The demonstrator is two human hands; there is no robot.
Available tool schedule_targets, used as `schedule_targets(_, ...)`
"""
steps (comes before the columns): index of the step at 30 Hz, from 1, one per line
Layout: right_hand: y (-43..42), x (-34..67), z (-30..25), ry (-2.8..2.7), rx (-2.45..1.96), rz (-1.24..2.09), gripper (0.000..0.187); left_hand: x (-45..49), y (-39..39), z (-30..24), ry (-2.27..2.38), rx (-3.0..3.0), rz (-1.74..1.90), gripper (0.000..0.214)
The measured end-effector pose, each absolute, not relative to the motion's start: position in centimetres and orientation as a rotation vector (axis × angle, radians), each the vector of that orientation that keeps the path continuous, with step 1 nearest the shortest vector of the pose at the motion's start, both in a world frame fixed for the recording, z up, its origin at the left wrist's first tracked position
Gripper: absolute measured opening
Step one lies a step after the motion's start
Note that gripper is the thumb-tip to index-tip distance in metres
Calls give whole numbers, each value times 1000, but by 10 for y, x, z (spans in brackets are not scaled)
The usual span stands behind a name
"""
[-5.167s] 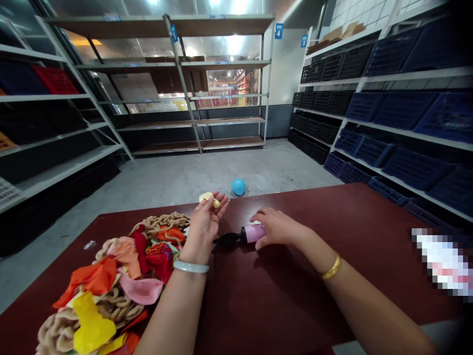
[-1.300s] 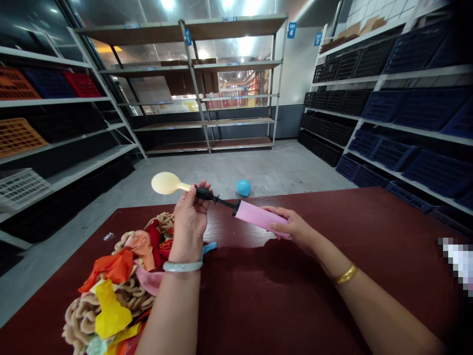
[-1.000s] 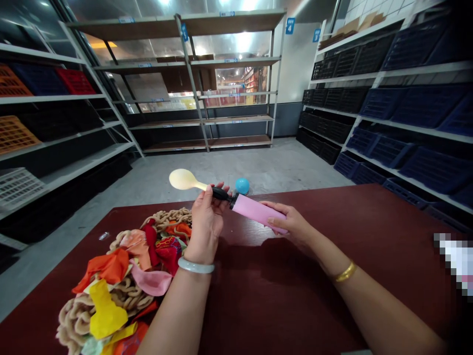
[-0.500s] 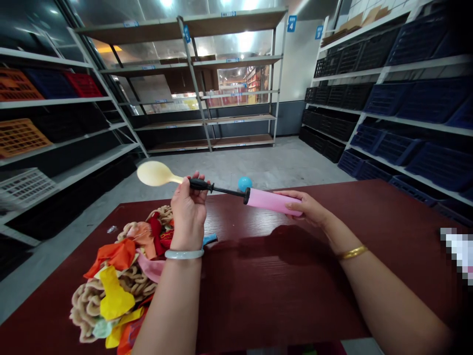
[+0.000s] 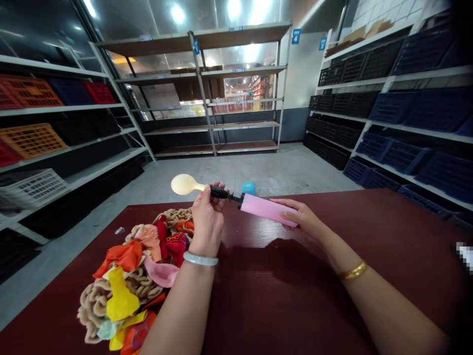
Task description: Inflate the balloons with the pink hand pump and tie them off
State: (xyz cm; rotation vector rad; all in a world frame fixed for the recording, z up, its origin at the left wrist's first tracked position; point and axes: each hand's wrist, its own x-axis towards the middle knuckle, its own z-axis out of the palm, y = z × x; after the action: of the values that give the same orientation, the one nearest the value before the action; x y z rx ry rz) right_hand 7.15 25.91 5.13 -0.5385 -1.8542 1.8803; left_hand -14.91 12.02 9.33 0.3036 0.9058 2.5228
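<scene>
Right grip [image 5: 303, 217] holds pink pump [image 5: 263, 208] above maroon table [image 5: 291, 305]; shelves [image 5: 244, 36] beyond.

The head view looks forward and down, near the left hand [image 5: 208, 217] and right hand [image 5: 301, 218], over the desk [image 5: 288, 301] toward shelves [image 5: 247, 146].

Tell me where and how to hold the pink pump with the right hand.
Best, I'd judge, by the end of the pink barrel away from the black handle, coming from the right and wrapping the grip round it. The barrel is a plain tube slanting down toward the right hand, which grips it there, while the left hand takes up the handle.
</scene>
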Motion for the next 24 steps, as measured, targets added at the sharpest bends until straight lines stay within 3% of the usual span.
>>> schedule_targets(9, 290, 86, 49, -1627, -670, 1731, 45, -183, 104, 98, 817, 266, 2708, 6)
schedule_targets(24, 247, 66, 60, -1605, -628, 1663, 40, -127, 129, 88, 822, 290, 2494, 10)
